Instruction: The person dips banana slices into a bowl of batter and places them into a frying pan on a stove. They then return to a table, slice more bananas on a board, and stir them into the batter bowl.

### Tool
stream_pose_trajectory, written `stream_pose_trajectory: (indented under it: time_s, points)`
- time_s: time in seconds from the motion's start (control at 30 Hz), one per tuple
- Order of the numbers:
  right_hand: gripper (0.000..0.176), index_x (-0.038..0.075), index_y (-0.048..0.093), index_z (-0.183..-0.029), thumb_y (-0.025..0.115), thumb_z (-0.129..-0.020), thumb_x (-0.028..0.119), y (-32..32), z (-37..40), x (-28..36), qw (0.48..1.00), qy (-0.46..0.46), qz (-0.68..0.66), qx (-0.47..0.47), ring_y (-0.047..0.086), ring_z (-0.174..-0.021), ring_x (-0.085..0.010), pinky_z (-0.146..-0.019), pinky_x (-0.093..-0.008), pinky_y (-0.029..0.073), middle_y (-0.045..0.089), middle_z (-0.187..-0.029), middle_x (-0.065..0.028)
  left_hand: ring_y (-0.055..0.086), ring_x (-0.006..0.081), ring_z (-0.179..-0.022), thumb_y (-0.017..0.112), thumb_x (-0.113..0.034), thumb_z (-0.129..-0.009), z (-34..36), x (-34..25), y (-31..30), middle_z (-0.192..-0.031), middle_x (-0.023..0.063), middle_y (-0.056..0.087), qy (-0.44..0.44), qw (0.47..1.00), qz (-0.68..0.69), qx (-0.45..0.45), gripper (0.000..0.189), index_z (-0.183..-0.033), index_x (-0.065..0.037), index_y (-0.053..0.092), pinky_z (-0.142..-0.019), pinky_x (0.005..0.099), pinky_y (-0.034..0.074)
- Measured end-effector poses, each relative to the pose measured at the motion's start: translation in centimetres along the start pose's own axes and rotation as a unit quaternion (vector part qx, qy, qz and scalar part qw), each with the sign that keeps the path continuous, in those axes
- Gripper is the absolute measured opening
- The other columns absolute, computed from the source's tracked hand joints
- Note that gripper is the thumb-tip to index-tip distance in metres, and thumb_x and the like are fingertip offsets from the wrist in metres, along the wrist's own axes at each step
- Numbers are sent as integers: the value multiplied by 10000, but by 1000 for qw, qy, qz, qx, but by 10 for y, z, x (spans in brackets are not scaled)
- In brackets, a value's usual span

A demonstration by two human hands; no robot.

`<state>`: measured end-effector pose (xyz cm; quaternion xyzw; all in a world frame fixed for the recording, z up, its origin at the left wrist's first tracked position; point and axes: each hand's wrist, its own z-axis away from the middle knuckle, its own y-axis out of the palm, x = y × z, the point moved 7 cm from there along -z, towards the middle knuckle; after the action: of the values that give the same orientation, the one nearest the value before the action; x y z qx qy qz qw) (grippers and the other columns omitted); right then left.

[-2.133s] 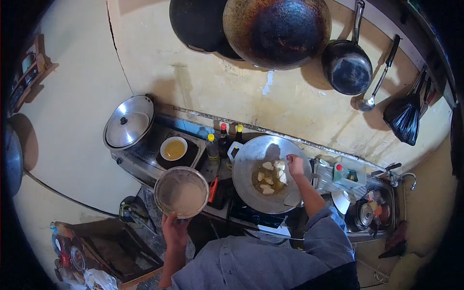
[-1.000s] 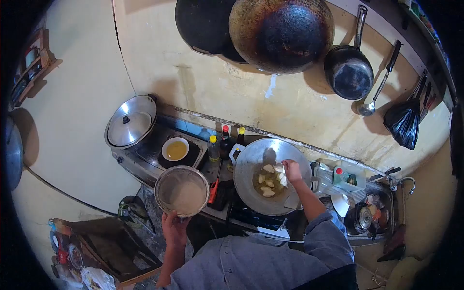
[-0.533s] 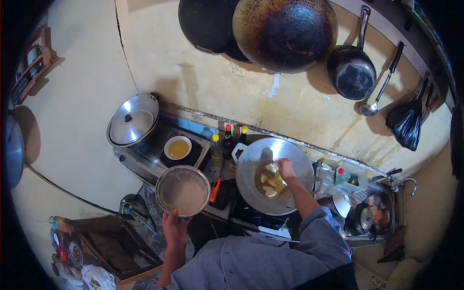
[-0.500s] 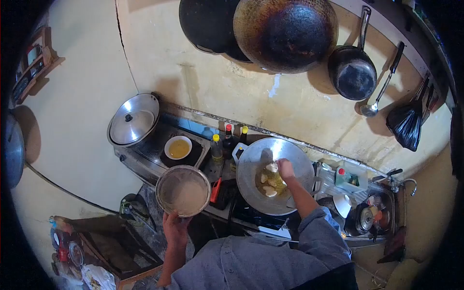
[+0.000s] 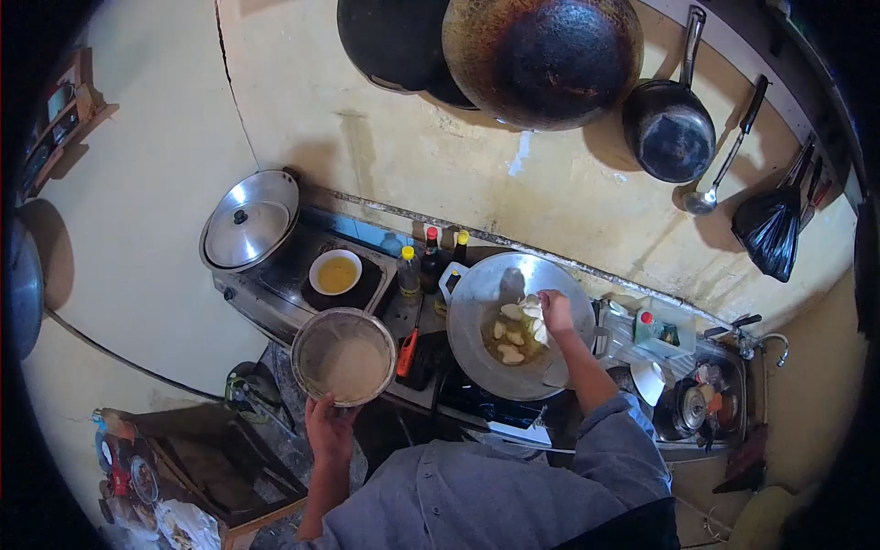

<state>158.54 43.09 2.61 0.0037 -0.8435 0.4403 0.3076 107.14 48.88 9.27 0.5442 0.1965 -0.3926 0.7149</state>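
My left hand (image 5: 330, 423) grips the near rim of a round metal bowl (image 5: 392, 367), tilted toward me, with pale flour (image 5: 356, 367) in the bottom. To the right, a wide aluminium wok (image 5: 472, 302) stands on the stove with yellowish oil in its middle. My right hand (image 5: 556, 313) is over the wok, fingers pinched together on a white flour-coated piece (image 5: 534, 316). Several pale coated pieces, one of them a lump (image 5: 511, 354) near the front, lie in the oil just left of my fingers. What kind of food they are does not show.
A bowl of yellow liquid (image 5: 335, 273) sits on the left burner beside a lidded pot (image 5: 249, 225). Bottles (image 5: 409, 272) stand behind the wok, an orange lighter (image 5: 407, 354) left of it. The cluttered sink (image 5: 739, 371) is at right. Pans hang above.
My right hand has shifted slightly right over the wok, and more white pieces show by its fingers. The left hand still holds the bowl. The view has tilted a little.
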Motion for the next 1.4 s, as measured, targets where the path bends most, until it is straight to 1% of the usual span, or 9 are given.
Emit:
stream_pose_trajectory:
  time_s: [0.43, 0.53, 0.6, 0.67, 0.73, 0.97, 1.1, 1.23, 1.4]
  points:
    - [197, -27, 620, -829, 489, -868, 115, -33, 25, -24, 994, 97, -31, -34, 621, -581, -186, -539, -304, 491, 639, -710, -124, 505, 240, -1037, 520, -99, -796, 0, 9, 14, -1107, 85, 518, -31, 999, -17, 22, 321, -1110, -83, 451, -814, 467, 466]
    - [224, -29, 616, -854, 472, -885, 138, -47, 34, -36, 962, 233, -122, -76, 600, -556, -145, -509, -273, 485, 627, -699, -89, 515, 243, -1025, 519, -93, -801, -3, 12, 10, -1095, 89, 521, -39, 999, -9, 30, 302, -1095, -78, 452, -803, 462, 476]
    - [233, -33, 601, -897, 465, -895, 156, -55, 40, -48, 877, 269, -364, -164, 577, -540, -143, -509, -259, 484, 608, -729, -88, 520, 244, -1017, 517, -90, -804, -4, 15, 11, -1089, 92, 522, -48, 998, -6, 39, 291, -1088, -74, 452, -799, 460, 481]
    - [231, -32, 583, -920, 457, -898, 161, -68, 46, -47, 834, 312, -419, -178, 574, -600, -153, -552, -246, 490, 590, -772, -94, 529, 245, -1007, 511, -85, -812, -1, 15, 17, -1085, 97, 522, -45, 998, -14, 45, 276, -1081, -63, 450, -797, 457, 488]
    - [214, -18, 567, -918, 447, -904, 158, -68, 52, -49, 669, 324, -638, -199, 578, -690, -155, -599, -239, 490, 586, -794, -95, 528, 246, -1008, 510, -84, -813, -1, 22, 18, -1085, 96, 522, -58, 997, -17, 47, 286, -1091, -59, 447, -800, 462, 487]
    - [244, 30, 558, -902, 465, -912, 255, -104, 74, 52, 448, 321, -806, -216, 584, -708, -141, -648, -221, 494, 604, -828, -72, 534, 257, -1001, 501, -62, -805, 2, 53, 34, -1081, 112, 535, -121, 987, -41, 98, 331, -1131, -43, 449, -791, 457, 486]
    - [195, 52, 562, -897, 490, -901, 233, -89, 111, 129, 521, 325, -775, -152, 570, -704, -104, -624, -207, 479, 601, -834, -44, 547, 258, -978, 484, -54, -807, 10, 71, 50, -1074, 121, 542, -137, 981, -49, 126, 317, -1122, -37, 456, -774, 445, 488]
    - [238, 26, 567, -870, 445, -921, 224, -62, 142, 190, 663, 289, -690, 5, 546, -648, -127, -600, -234, 461, 577, -757, -47, 500, 305, -1056, 467, -52, -773, 21, 90, 59, -1158, 132, 480, -170, 967, -73, 174, 393, -1160, -48, 399, -853, 486, 447]
    - [220, 0, 584, -1007, 605, -830, 129, -75, 163, 210, 871, 169, -455, 74, 480, -582, -44, -544, -188, 398, 579, -729, -9, 550, 280, -974, 460, -24, -775, 33, 93, 55, -1084, 134, 535, -178, 969, -41, 164, 382, -1156, -32, 429, -809, 462, 471]
